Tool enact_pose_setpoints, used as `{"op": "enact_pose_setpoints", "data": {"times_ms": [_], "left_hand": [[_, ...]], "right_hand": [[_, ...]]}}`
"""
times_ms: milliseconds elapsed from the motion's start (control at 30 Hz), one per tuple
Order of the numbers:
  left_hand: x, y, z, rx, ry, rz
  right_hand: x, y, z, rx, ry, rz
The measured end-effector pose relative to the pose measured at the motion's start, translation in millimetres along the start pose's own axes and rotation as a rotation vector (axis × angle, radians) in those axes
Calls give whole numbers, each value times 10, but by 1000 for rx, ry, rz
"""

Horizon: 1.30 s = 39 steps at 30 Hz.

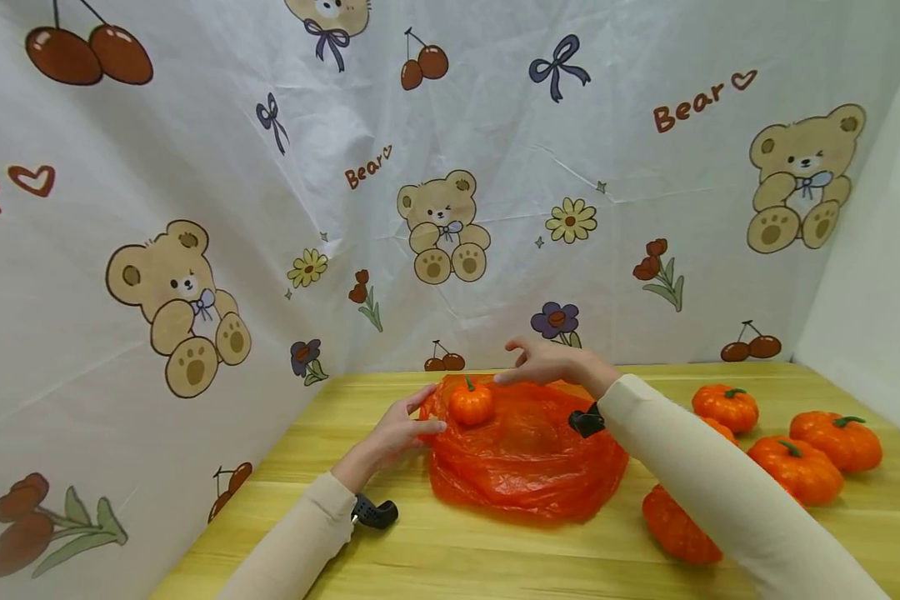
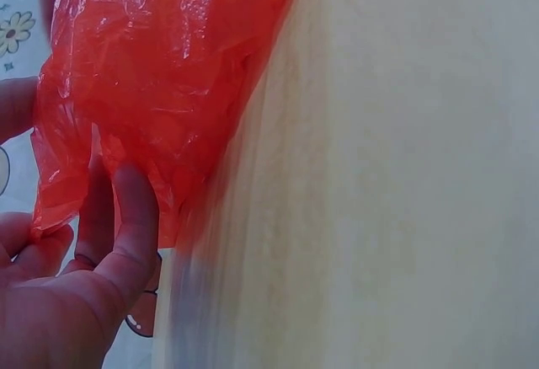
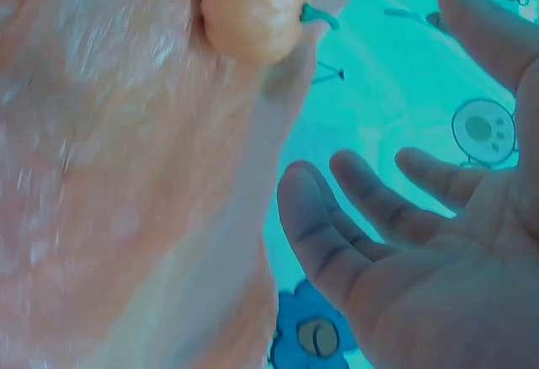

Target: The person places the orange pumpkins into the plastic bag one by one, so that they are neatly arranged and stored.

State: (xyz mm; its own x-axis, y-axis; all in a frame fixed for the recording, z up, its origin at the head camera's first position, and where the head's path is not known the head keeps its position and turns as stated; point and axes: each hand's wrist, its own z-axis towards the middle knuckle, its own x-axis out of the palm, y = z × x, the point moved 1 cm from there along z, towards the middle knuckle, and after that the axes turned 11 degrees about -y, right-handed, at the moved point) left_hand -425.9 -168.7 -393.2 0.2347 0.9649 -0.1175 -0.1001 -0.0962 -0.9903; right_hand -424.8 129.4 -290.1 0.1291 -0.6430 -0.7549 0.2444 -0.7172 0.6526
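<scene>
A red-orange plastic bag (image 1: 525,467) lies spread on the table, with a small orange pumpkin (image 1: 471,403) with a green stem resting at its far left part. At the bag's left edge, my left hand (image 1: 401,427) holds the thin plastic (image 2: 160,66) between thumb and fingers. My right hand (image 1: 546,362) hovers over the far side of the bag, to the right of the small pumpkin. Its fingers (image 3: 316,217) are spread and hold nothing in the right wrist view, where the pumpkin (image 3: 257,11) appears apart from them.
Several larger orange pumpkins (image 1: 795,471) stand on the right of the wooden table (image 1: 570,558), some partly behind my right sleeve (image 1: 720,492). A white sheet printed with bears (image 1: 442,233) hangs along the back and left.
</scene>
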Motion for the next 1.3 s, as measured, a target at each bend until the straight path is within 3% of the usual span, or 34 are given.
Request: {"op": "enact_pose_setpoints", "data": {"times_ms": [200,567,900,1300], "left_hand": [[-23,16,-21,-2,-6,4],[-30,0,-29,-4,-13,14],[6,10,4,-10,8,1],[0,9,-15,-4,5,11]], "right_hand": [[-163,-104,-129,2,25,3],[-536,-289,-416,-63,46,-15],[-841,-643,-754,-77,65,-23],[-1341,-1095,-1134,-71,-18,-61]]}}
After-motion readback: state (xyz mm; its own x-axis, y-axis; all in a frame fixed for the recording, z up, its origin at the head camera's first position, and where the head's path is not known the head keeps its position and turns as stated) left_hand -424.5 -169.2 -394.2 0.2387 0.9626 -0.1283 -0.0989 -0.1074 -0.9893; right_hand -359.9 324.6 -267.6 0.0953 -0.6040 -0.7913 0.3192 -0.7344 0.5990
